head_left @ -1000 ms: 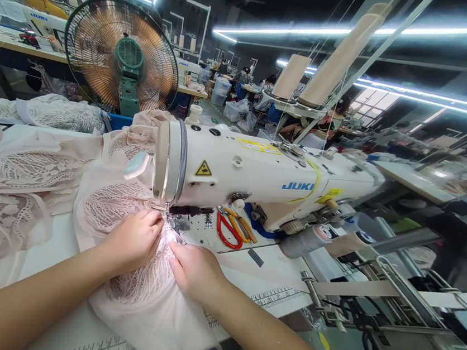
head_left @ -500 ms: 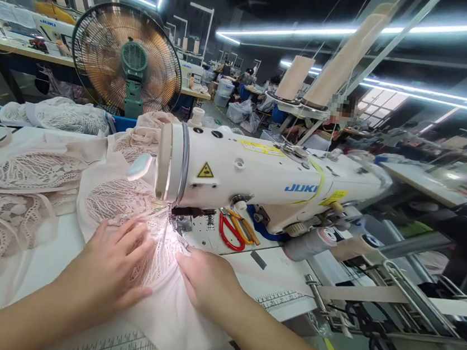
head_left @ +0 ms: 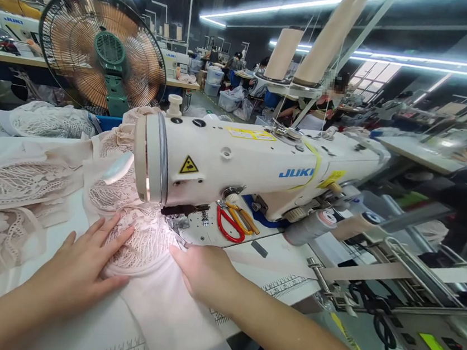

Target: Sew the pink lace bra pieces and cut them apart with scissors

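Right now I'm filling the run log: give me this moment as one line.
left hand: flat on lace fabric | right hand: on fabric edge by presser foot | sewing machine | red scissors behind

White sewing table, printed ruler scale along its front edge. Bears: one white JUKI sewing machine; red-handled scissors and orange-handled snips side by side on the machine bed beneath the arm; pale pink lace fabric piece at the needle; further lace pieces spread and heaped at left; small dark strip near the scissors.
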Motion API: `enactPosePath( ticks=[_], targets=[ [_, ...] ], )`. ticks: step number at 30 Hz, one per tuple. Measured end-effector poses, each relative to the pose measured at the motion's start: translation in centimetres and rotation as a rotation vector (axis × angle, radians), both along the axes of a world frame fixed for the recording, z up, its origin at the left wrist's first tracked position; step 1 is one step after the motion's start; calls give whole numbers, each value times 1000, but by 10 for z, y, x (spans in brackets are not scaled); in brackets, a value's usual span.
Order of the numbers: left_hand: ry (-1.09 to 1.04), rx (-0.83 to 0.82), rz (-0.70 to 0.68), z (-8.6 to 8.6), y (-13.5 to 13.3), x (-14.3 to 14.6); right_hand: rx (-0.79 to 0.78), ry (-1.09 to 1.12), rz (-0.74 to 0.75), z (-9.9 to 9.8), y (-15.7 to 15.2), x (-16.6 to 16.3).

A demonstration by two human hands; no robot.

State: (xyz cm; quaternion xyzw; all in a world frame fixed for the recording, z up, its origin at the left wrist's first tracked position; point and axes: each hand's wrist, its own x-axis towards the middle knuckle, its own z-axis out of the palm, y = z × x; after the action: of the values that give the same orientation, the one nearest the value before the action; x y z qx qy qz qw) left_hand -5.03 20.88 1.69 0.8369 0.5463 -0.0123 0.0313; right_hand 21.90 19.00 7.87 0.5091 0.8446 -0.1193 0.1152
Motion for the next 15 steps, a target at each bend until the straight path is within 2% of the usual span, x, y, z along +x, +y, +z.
enactPosePath(
  ticks=[9,15],
  targets=[
    [30,-76,8,21,41,0,-104,-132,-63,5,13,-22],
    [-27,-22,30,22,62,-2,-75,-79,-122,0,14,-27]
  ],
)
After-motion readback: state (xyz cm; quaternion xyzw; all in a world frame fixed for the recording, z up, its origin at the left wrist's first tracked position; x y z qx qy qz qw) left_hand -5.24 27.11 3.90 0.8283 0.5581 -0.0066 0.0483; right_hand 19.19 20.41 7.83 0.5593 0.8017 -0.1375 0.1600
